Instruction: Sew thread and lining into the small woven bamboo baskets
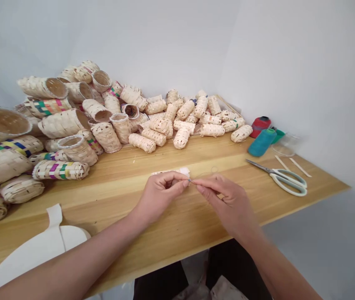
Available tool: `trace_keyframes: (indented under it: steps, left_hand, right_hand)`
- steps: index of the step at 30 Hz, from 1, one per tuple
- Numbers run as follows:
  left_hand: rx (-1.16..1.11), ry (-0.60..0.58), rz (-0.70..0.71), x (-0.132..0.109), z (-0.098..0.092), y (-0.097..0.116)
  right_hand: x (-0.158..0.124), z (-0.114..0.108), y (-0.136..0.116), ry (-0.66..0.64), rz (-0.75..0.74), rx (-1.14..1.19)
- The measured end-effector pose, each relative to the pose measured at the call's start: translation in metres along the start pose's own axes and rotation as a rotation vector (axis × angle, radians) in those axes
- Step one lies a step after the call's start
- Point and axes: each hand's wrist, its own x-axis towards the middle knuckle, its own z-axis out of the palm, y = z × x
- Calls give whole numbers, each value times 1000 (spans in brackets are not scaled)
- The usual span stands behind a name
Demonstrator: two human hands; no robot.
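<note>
A bare wooden surface (124,175) fills a white-walled corner (152,41), heaped with woven strip tubes (152,133) of pale, split material. Larger open-ended baskets (63,123) are piled toward the left, some banded in pink, green and yellow, such as one lying on its side (60,170). At the right end of the surface stand a teal thread cone (261,142) and a red thread cone (260,126), with a clear plastic item (285,143) just behind them. Nearby lie green-handled scissors (285,179) and two thin wooden sticks (299,166). A white card cutout (33,254) sits at the near left corner, and a seated person's dark trousers (233,266) show below the front edge.

At centre, the left hand (160,198) and right hand (227,204) meet above the wood, nearly touching. The left fingers (177,180) are closed in a tight pinch, and the right fingers (204,185) pinch just beside them on a fine thread (211,171). Its small tip is barely visible. A small white bundle (171,171) lies just behind the hands.
</note>
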Motion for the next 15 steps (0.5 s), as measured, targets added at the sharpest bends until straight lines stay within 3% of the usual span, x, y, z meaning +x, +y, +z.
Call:
trace_keyframes:
  steps: [15]
  left_hand:
    - [-19, 13, 6, 0, -1, 0]
  right_hand:
    - [0, 1, -3, -1, 17, -4]
